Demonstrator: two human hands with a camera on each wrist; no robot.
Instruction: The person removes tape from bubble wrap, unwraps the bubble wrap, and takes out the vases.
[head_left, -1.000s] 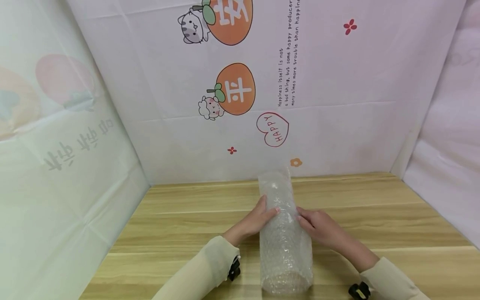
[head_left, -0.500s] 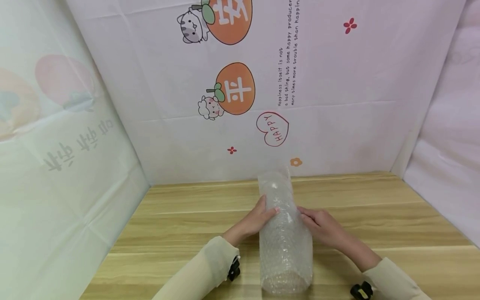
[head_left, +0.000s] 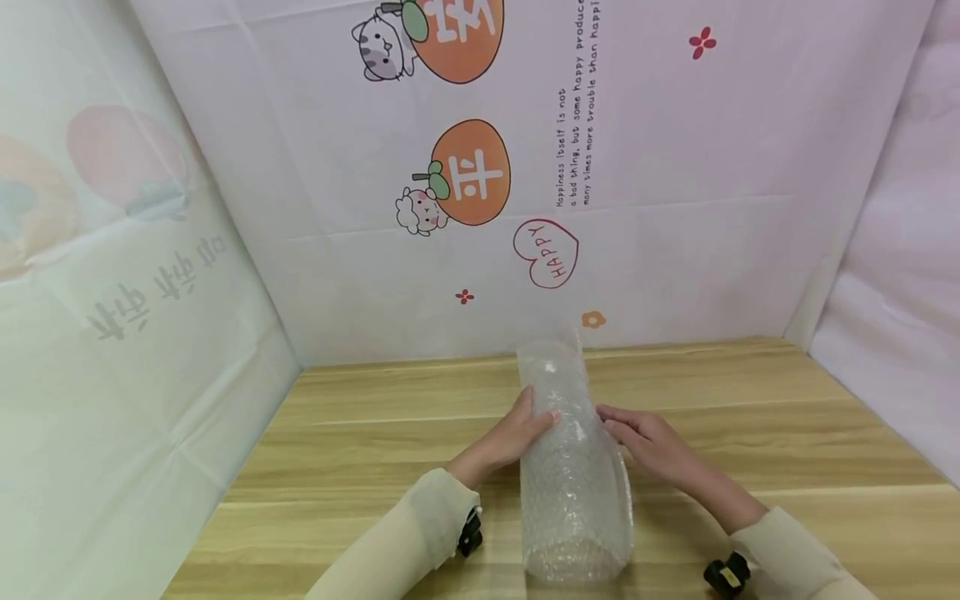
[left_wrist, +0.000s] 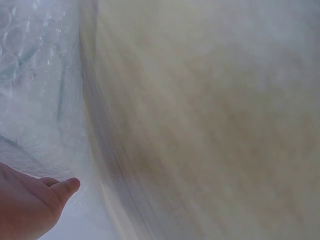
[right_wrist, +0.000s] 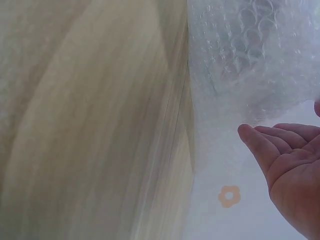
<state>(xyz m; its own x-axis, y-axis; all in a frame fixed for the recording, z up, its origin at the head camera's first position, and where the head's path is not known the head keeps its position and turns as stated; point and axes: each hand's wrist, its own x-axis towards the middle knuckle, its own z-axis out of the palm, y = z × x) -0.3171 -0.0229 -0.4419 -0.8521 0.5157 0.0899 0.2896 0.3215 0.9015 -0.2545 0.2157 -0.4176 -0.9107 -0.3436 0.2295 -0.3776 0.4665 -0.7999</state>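
A roll of clear bubble wrap (head_left: 572, 467) lies on the wooden table (head_left: 360, 450), its axis pointing away from me. My left hand (head_left: 525, 427) rests against the roll's left side, fingers laid flat on the wrap. My right hand (head_left: 637, 437) is at the roll's right side with straight fingers, the fingertips (head_left: 609, 418) at the wrap's edge. The left wrist view is blurred; it shows the left hand (left_wrist: 30, 205) below the bubble wrap (left_wrist: 35, 90). In the right wrist view the right hand (right_wrist: 285, 160) is open, palm up, just below the bubble wrap (right_wrist: 250, 60).
Printed cloth walls (head_left: 637, 167) close the table at the back, left and right. Both arms wear pale sleeves (head_left: 405, 550) with small black wrist cameras (head_left: 469, 533). Bare wood lies on either side of the roll.
The right hand has shifted slightly to the right and the roll's near right side looks a little wider. The left hand has stayed on the roll.
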